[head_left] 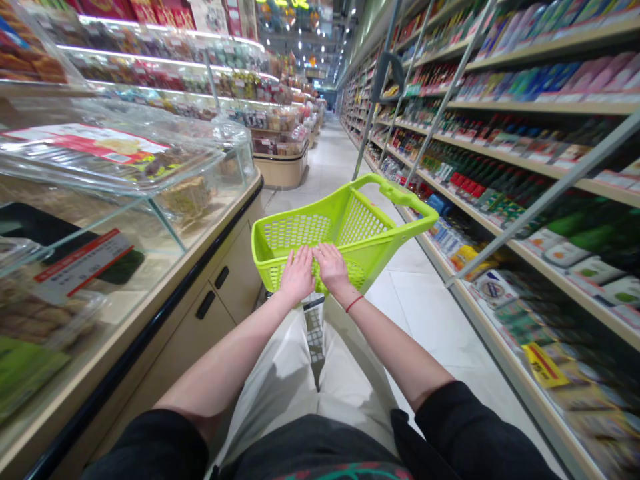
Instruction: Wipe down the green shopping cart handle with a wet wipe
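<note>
Just ahead of my legs is a light-green plastic shopping cart basket (367, 257) with perforated walls; its raised handle stands at the far right end. My left hand (297, 273) lies palm down over the near rim, fingers stretched forward and close together. Beside it, my right hand (331, 267) rests on the same rim, fingers likewise extended, a thin red cord round the wrist. The fingertips of both hands nearly meet. Nothing shows in the visible part of the basket; my hands hide part of its near wall, and my palms are out of sight.
At left runs a display counter (200, 267) with glass panels and packaged food. Long shelves (500, 220) of bottles and packets line the right side, with slanting metal posts before them. A tiled aisle floor (333, 143) stretches ahead, past another display stand (280, 170).
</note>
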{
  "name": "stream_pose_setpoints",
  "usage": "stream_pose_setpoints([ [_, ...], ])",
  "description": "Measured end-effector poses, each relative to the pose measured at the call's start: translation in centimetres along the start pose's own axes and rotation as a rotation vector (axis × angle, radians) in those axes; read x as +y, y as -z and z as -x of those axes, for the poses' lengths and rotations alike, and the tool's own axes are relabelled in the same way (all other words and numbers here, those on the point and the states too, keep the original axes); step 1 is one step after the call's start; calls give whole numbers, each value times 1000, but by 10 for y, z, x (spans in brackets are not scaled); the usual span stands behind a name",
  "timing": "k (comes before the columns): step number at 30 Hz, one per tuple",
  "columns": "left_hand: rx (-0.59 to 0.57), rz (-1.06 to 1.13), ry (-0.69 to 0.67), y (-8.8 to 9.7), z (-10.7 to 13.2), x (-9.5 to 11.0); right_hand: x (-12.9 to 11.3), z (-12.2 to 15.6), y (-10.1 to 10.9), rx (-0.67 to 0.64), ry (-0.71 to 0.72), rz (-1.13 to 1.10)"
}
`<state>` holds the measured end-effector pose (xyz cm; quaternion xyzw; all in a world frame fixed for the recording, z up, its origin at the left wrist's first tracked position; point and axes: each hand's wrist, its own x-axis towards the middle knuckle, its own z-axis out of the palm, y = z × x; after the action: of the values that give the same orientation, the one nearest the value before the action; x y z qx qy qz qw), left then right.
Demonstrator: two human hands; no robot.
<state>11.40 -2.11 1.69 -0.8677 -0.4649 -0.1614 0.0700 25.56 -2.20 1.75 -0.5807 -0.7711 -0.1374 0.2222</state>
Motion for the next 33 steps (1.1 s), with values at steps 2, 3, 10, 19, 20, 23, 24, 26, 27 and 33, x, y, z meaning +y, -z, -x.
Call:
stream_pose_setpoints([
  [2, 8, 2, -5, -1, 0, -1, 4, 0, 6, -26, 34, -10],
  [3, 14, 1, -7, -1, 1, -1, 10, 0, 11, -41, 48, -7],
  [10, 5, -3, 1, 5, 4, -7, 84, 14, 47, -15, -24, 139],
  [19, 22, 34, 43, 0, 18, -22, 58, 12, 20, 37, -15, 122],
  [20, 26, 40, 43, -1, 18, -23, 47, 10, 16, 32, -1, 102],
  [23, 35, 48, 40, -2, 19, -22, 16, 3, 5, 9, 33, 51],
  [24, 32, 48, 40, -1, 19, -22, 7, 1, 3, -1, 44, 38],
  [26, 27, 46, 40, 0, 19, -21, -8, -4, -2, -27, 62, 14],
  [27, 29, 48, 41, 0, 20, -21, -14, -5, -4, -40, 68, 4],
  [33, 65, 49, 35, -4, 21, -23, -6, -4, -4, -47, 139, -16],
])
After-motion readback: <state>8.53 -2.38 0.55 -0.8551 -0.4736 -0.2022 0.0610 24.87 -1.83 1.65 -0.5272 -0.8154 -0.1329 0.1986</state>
